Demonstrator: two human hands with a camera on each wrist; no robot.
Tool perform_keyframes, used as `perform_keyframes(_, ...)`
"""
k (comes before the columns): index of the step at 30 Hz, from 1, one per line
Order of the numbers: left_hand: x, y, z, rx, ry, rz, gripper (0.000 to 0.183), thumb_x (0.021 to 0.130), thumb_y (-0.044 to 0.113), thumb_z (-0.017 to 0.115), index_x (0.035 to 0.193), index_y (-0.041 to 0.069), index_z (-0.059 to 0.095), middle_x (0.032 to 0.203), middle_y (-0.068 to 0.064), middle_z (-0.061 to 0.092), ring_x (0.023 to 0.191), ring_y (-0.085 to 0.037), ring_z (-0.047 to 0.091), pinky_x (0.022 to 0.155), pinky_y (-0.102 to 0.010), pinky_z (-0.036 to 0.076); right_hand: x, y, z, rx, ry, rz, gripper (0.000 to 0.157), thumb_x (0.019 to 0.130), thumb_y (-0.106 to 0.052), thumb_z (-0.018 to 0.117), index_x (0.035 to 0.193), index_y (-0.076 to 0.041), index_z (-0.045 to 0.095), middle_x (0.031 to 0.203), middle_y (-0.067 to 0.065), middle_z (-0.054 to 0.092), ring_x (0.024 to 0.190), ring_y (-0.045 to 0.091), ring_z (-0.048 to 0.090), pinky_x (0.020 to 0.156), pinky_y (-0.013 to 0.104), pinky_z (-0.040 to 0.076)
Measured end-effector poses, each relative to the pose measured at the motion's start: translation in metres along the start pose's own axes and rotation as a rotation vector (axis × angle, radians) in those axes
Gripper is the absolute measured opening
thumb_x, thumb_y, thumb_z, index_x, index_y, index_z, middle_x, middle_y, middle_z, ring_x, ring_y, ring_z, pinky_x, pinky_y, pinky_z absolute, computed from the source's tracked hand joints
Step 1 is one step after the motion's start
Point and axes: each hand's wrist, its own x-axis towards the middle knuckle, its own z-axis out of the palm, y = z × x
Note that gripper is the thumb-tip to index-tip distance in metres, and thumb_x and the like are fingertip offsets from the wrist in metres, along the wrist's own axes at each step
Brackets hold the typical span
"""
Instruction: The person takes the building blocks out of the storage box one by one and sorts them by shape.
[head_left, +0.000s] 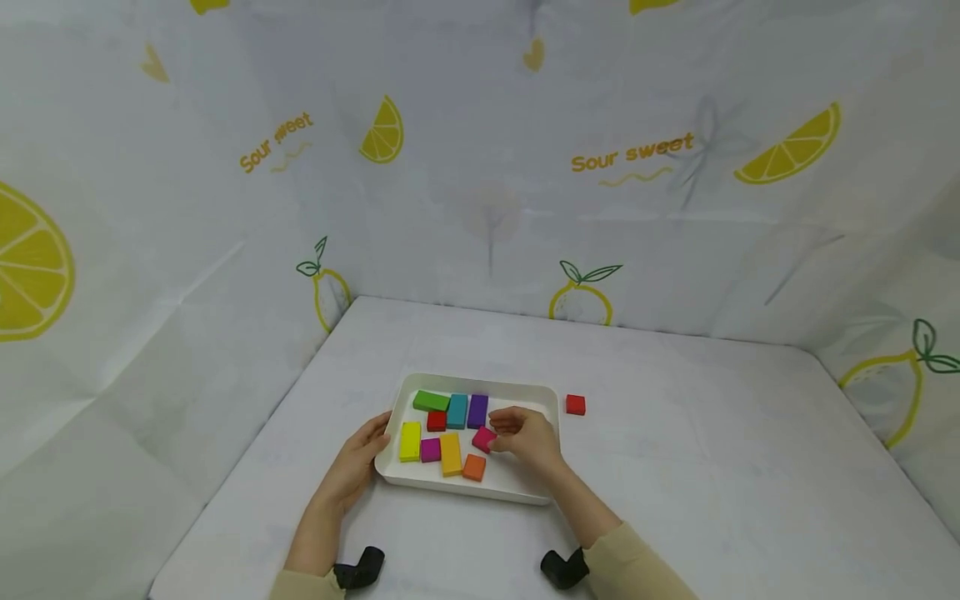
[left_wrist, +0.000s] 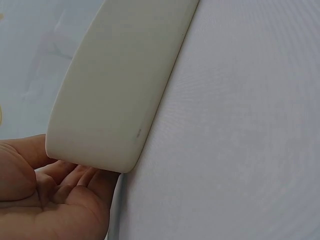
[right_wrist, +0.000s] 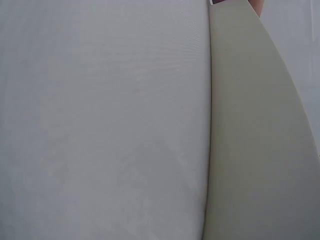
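A shallow white tray [head_left: 487,490] holds several coloured blocks. My left hand [head_left: 354,462] grips the tray's left end, its thumb at the rim and its fingers along the outer side. In the left wrist view that hand [left_wrist: 65,195] is at the end of the tray wall [left_wrist: 115,95]. Over the tray's right half, my right hand [head_left: 531,442] pinches a pink block [head_left: 483,439] between thumb and fingers, the block turned at an angle. Left of it are a purple block [head_left: 477,412], an amber block [head_left: 451,454] and an orange block [head_left: 474,467].
A red block [head_left: 575,405] lies on the white table [head_left: 712,467], just beyond the tray's right end. Also in the tray are green [head_left: 432,401], blue [head_left: 457,412], red [head_left: 437,422], yellow [head_left: 410,442] and magenta [head_left: 431,450] blocks. A lemon-print curtain [head_left: 465,208] hangs behind.
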Motion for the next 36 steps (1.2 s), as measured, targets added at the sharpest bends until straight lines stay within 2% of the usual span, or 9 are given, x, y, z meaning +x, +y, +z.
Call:
perform_keyframes(7,0.0002,-0.0003,0.0002,0.001,0.006,-0.004,0.051,0.106,0.009,0.036,0.154,0.002,0.025,0.164,-0.021,0.021,0.154,-0.036,0.019,0.124,-0.051,0.020,-0.0027,-0.0019,0.0034,-0.035,-0.031,-0.004,0.041,0.075,0.000,0.080,0.115,-0.005,0.070,0.109,0.010,0.074,0.097,0.018,0.068,0.089,0.033,0.059)
perform_keyframes(13,-0.0001,-0.0003,0.0000,0.001,0.012,-0.007,0.051,0.106,0.009,0.036,0.154,0.002,0.025,0.164,-0.021,0.021,0.154,-0.036,0.019,0.124,-0.052,0.020,-0.0041,-0.0031,0.0052,-0.059,-0.045,-0.029,0.042,0.075,-0.001,0.081,0.115,-0.003,0.069,0.111,0.012,0.073,0.099,0.021,0.069,0.090,0.033,0.059)
perform_keyframes(25,-0.0004,0.0003,-0.0001,0.000,-0.005,0.001,0.051,0.106,0.008,0.036,0.155,0.000,0.023,0.164,-0.022,0.019,0.154,-0.037,0.017,0.124,-0.052,0.018,-0.0028,-0.0014,0.0055,-0.065,-0.022,-0.041,0.039,0.075,0.003,0.078,0.112,-0.005,0.071,0.109,0.009,0.073,0.097,0.019,0.068,0.094,0.036,0.058)
perform_keyframes(36,-0.0012,-0.0003,-0.0005,-0.016,-0.007,-0.009,0.052,0.106,0.008,0.036,0.155,0.000,0.022,0.164,-0.023,0.019,0.154,-0.037,0.016,0.125,-0.052,0.018,-0.0032,-0.0003,0.0060,-0.074,-0.041,-0.048,0.039,0.076,0.005,0.077,0.113,-0.006,0.070,0.110,0.010,0.073,0.099,0.020,0.067,0.095,0.038,0.057)
